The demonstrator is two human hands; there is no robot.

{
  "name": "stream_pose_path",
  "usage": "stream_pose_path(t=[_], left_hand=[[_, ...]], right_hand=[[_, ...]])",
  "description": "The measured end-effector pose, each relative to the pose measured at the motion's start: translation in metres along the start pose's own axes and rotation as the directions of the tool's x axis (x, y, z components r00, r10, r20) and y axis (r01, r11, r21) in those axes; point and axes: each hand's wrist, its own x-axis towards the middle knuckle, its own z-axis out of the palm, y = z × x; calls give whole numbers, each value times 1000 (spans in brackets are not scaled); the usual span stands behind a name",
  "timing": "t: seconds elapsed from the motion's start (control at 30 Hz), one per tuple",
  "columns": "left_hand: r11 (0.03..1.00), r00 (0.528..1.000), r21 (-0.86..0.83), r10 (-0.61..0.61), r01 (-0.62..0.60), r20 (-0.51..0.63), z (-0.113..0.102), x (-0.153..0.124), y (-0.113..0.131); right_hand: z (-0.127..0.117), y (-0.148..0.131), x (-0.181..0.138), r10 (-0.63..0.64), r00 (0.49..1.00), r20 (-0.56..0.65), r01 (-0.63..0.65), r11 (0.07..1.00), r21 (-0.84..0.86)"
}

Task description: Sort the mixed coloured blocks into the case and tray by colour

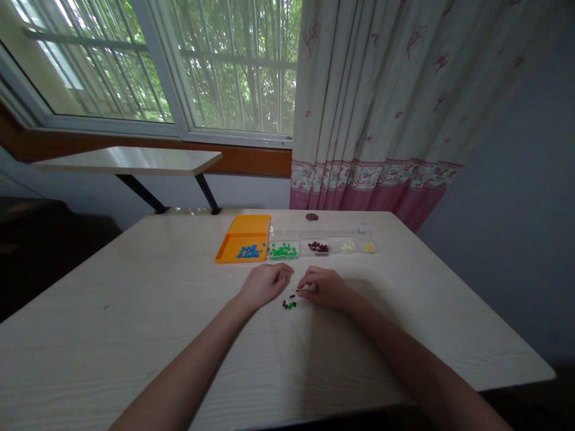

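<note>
My right hand (327, 287) pinches what looks like a small dark brown block (297, 291) between thumb and fingertips, low over the table. Beside it, my left hand (264, 284) rests on the tabletop with its fingers curled together; whatever they may hold is hidden. Just below and between the hands lies a small cluster of tiny brown blocks (284, 304) and a green block (290, 306). One more loose brown block (292, 296) lies close to my right fingertips. The pieces are too small to show their exact shape.
Beyond my hands stands an open orange case (248, 225) with blue pieces (250, 251). To its right, clear trays hold green pieces (283, 250), brown pieces (318, 246), cream pieces (348, 246) and yellow pieces (368, 246). A raised shelf (135, 160) stands at the back left.
</note>
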Motion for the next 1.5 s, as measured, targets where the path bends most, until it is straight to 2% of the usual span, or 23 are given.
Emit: stream_pose_path(t=[0.17, 0.3, 0.43, 0.83, 1.0, 1.2, 1.5], left_hand=[[999, 1000, -36, 20, -20, 9, 0, 0, 2], [994, 998, -94, 51, -47, 37, 2, 0, 5], [991, 999, -130, 39, -37, 13, 4, 0, 9], [985, 999, -168, 46, -46, -4, 7, -1, 9], [980, 996, -195, 32, -47, -78, 5, 0, 8], [976, 990, -209, 32, -60, -138, 6, 0, 9], [970, 990, -232, 46, -77, -135, 7, -1, 11]], right_hand=[[4, 3, 3, 18, 999, 27, -19, 1000, 5], [5, 11, 3, 68, 995, -79, -64, 997, 47], [4, 11, 3, 60, 987, -149, -50, 996, 74], [5, 6, 4, 43, 984, -174, -27, 995, 92], [3, 3, 4, 48, 985, -166, -37, 997, 66], [3, 3, 5, 50, 972, -230, -42, 998, 38], [0, -3, 5, 15, 970, -243, -8, 1000, 29]])
